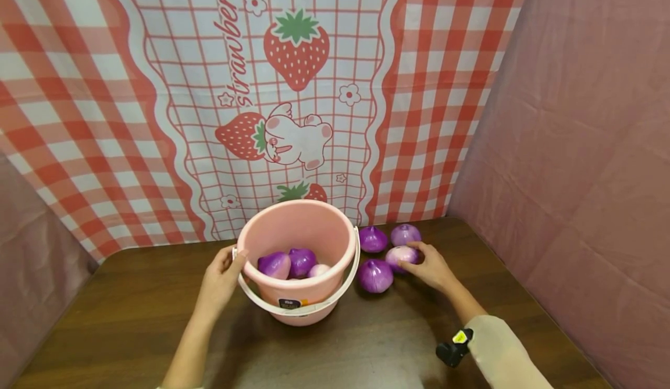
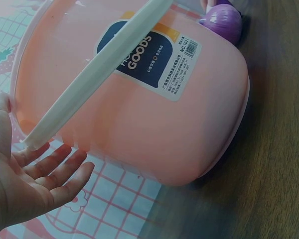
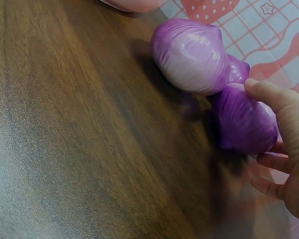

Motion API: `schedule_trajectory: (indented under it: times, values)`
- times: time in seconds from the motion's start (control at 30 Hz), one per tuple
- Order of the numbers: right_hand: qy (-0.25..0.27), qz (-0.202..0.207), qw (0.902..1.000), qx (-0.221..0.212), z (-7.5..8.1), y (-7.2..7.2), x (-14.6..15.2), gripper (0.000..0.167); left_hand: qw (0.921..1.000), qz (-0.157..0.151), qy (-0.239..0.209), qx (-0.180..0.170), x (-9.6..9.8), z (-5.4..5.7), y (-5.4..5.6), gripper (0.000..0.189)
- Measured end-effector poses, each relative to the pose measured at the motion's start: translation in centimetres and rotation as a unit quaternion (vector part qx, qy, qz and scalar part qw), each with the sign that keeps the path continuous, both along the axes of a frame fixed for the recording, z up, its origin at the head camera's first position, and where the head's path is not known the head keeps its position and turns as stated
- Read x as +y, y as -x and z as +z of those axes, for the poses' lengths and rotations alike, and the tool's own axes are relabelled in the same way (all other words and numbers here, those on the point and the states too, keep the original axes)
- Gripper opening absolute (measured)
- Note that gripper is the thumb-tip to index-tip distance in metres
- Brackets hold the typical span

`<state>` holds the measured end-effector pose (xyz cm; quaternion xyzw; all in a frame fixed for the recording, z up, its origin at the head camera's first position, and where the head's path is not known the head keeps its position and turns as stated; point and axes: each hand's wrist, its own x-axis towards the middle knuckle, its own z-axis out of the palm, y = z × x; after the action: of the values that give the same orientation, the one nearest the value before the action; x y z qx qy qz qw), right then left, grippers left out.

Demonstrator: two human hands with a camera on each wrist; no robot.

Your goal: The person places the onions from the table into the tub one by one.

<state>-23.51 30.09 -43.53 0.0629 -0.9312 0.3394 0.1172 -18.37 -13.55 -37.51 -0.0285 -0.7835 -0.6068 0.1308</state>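
A pink bucket [image 1: 300, 226] with a white handle [image 1: 309, 307] stands on the table, several purple onions [image 1: 302, 262] inside it. My left hand [image 1: 220, 275] holds its rim at the left side, thumb over the edge; in the left wrist view the fingers [image 2: 65, 174] lie by the outer wall, below the handle's end. To the right of the bucket, my right hand [image 1: 431, 267] grips a pale purple onion [image 1: 401, 258] between thumb and fingers. Around that onion sit a dark purple onion [image 1: 373, 239], a lighter one [image 1: 405, 235] and another purple one [image 1: 375, 276].
The brown wooden table [image 1: 366, 348] ends at a strawberry-print checked cloth [image 1: 293, 145] behind the bucket. A pink cloth [image 1: 576, 145] hangs along the right side. A black strap device [image 1: 454, 348] sits at my right wrist.
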Motion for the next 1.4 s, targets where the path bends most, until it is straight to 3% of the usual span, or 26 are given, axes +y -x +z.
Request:
schedule_trajectory:
  times: [0.4,0.67,1.4]
  values:
    - [0.01,-0.018,0.9997,-0.01,-0.6,0.0,-0.3,0.065,1.0,0.002,0.005,-0.007,0.0,0.0,-0.1,0.034]
    - [0.006,-0.019,0.9997,-0.014,-0.4,-0.2,-0.3,0.066,0.9996,-0.009,-0.02,-0.015,0.0,-0.1,-0.2,0.034]
    - [-0.005,-0.01,0.9999,0.008,1.7,-0.3,0.8,0.065,0.9997,-0.008,-0.015,-0.018,-0.1,0.0,0.1,0.034]
